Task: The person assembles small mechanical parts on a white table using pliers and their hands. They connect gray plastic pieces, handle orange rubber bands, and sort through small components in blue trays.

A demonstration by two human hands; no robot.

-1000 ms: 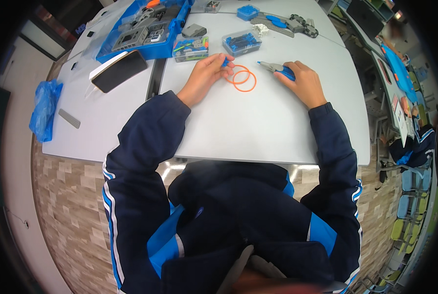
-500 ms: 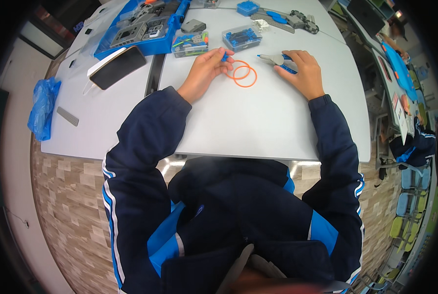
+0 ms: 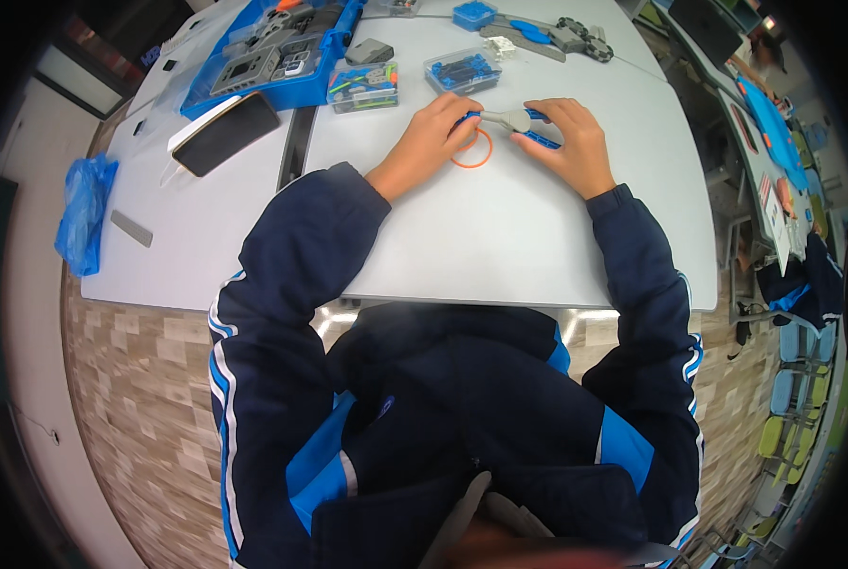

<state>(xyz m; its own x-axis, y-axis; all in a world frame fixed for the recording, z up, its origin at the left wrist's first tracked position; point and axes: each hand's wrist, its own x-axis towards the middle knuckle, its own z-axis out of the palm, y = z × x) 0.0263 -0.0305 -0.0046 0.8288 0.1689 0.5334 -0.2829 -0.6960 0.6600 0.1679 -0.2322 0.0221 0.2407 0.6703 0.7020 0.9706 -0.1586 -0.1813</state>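
Note:
My right hand (image 3: 576, 142) is closed around a grey and blue building-block assembly (image 3: 516, 120). Two blue arms (image 3: 543, 140) of it spread apart between my thumb and fingers. From the left, my left hand (image 3: 433, 140) pinches a small blue block piece (image 3: 468, 118) against the assembly's narrow grey end; whether the two are joined cannot be made out. Just below my left fingertips, an orange ring (image 3: 472, 150) lies on the white table (image 3: 481, 237), partly covered by the fingers.
Clear boxes of small parts (image 3: 363, 87) (image 3: 462, 72) stand beyond my hands. A blue tray (image 3: 253, 71) of grey components is at far left, with a phone (image 3: 226, 135) nearer. A grey-blue built model (image 3: 576, 38) lies at the back; a blue bag (image 3: 85, 213) hangs by the left edge.
My left hand has moved right with the blue piece to meet the assembly's grey end. My right hand has shifted slightly left. Two orange rings showed earlier; now one is plainly visible.

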